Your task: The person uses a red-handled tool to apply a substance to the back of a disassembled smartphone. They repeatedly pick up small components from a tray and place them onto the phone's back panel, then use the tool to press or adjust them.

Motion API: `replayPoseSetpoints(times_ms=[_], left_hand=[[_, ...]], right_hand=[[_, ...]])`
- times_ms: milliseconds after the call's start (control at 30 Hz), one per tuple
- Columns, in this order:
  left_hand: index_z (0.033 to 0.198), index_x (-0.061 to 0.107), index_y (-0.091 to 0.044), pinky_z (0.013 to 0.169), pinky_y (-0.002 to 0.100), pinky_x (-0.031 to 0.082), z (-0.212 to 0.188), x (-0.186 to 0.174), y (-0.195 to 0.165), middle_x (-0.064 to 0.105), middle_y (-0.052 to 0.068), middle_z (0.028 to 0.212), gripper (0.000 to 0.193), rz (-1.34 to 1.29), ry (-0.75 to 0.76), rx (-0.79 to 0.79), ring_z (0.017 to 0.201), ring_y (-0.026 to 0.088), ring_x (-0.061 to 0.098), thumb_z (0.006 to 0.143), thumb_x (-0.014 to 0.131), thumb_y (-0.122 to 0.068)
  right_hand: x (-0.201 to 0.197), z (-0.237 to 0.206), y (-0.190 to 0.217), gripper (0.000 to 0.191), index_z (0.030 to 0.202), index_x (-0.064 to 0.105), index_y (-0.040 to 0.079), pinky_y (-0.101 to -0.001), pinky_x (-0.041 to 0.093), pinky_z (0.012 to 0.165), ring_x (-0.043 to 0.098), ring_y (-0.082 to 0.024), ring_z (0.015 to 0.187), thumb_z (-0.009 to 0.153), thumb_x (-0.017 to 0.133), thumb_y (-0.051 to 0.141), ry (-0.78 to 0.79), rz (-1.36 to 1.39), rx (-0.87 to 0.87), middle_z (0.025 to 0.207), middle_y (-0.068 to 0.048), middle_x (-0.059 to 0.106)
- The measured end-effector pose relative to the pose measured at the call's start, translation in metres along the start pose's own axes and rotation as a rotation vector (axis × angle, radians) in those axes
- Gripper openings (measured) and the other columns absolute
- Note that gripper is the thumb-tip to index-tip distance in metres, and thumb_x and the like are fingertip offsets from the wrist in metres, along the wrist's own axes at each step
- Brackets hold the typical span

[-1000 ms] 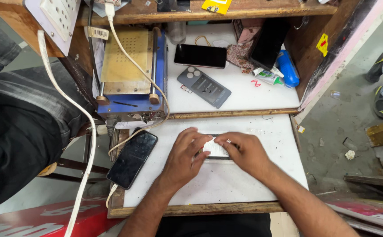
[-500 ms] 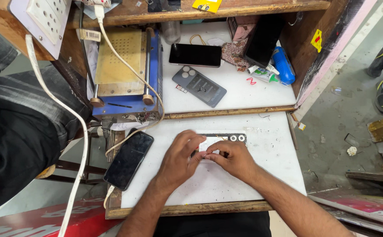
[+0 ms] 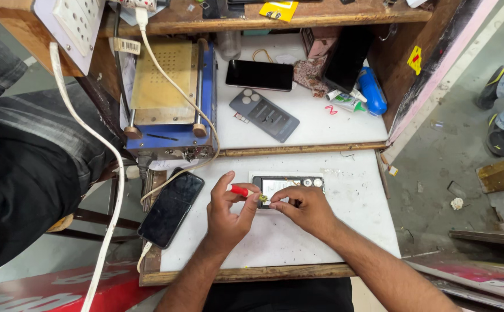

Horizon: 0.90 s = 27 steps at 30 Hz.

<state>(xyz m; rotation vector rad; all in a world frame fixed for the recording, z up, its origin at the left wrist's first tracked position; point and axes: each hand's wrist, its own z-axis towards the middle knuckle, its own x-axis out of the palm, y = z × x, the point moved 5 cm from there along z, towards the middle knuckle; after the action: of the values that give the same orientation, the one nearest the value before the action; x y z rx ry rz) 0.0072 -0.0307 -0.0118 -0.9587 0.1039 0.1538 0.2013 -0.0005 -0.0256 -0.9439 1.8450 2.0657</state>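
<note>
Opened phone [image 3: 286, 186] lies flat on the white tabletop [image 3: 356, 231], camera rings at its right end. Left hand [image 3: 229, 211] grip pinches a red-handled screwdriver [image 3: 245, 191]; right hand [image 3: 304, 208] fingers closed at its tip. Yellow tag [image 3: 279, 10] on shelf edge, yellow sticker [image 3: 415, 59] on right wall.

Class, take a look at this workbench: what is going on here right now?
A person sits at a white table working on an opened phone lying back-side up. The left hand holds a red-handled screwdriver, its tip at the phone, while the right hand steadies the phone. A black phone lies to the left, and a grey phone back cover sits further up the table.
</note>
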Motion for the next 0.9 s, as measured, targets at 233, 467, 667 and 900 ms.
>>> replayPoseSetpoints(times_ms=[233, 467, 667, 900], left_hand=[[0.151, 0.022, -0.007, 0.088, 0.037, 0.068, -0.005, 0.009, 0.006, 0.074, 0.018, 0.104, 0.07, -0.019, 0.061, 0.043, 0.098, 0.024, 0.078, 0.1, 0.069, 0.001], [0.151, 0.022, -0.007, 0.088, 0.037, 0.068, -0.007, 0.008, 0.0, 0.073, 0.017, 0.106, 0.071, 0.025, 0.051, 0.089, 0.099, 0.025, 0.078, 0.099, 0.07, 0.001], [0.149, 0.024, -0.008, 0.082, 0.037, 0.068, -0.003, 0.009, -0.012, 0.073, 0.015, 0.101, 0.073, 0.144, 0.062, 0.191, 0.094, 0.026, 0.079, 0.097, 0.074, 0.001], [0.149, 0.024, -0.009, 0.076, 0.034, 0.067, -0.002, 0.01, -0.022, 0.073, 0.015, 0.099, 0.075, 0.241, 0.064, 0.286, 0.09, 0.025, 0.078, 0.096, 0.075, 0.002]], right_hand=[[0.003, -0.001, 0.001, 0.015, 0.092, 0.082, 0.013, -0.0238, 0.043, 0.042, 0.054, -0.004, 0.046, 0.081, 0.085, 0.023, -0.017, 0.048, -0.039, 0.07, 0.001, 0.079], [0.003, -0.002, -0.002, 0.012, 0.09, 0.083, 0.014, -0.0246, 0.042, 0.042, 0.053, -0.004, 0.046, 0.082, 0.084, 0.022, 0.009, 0.049, 0.005, 0.07, 0.001, 0.079], [0.002, -0.002, 0.001, 0.012, 0.09, 0.083, 0.013, -0.0241, 0.046, 0.044, 0.057, -0.005, 0.048, 0.082, 0.085, 0.022, -0.002, 0.034, -0.013, 0.073, 0.001, 0.08], [0.002, -0.004, 0.005, 0.014, 0.091, 0.082, 0.013, -0.025, 0.051, 0.048, 0.064, -0.007, 0.053, 0.081, 0.085, 0.023, -0.003, 0.01, -0.014, 0.075, 0.0, 0.08]])
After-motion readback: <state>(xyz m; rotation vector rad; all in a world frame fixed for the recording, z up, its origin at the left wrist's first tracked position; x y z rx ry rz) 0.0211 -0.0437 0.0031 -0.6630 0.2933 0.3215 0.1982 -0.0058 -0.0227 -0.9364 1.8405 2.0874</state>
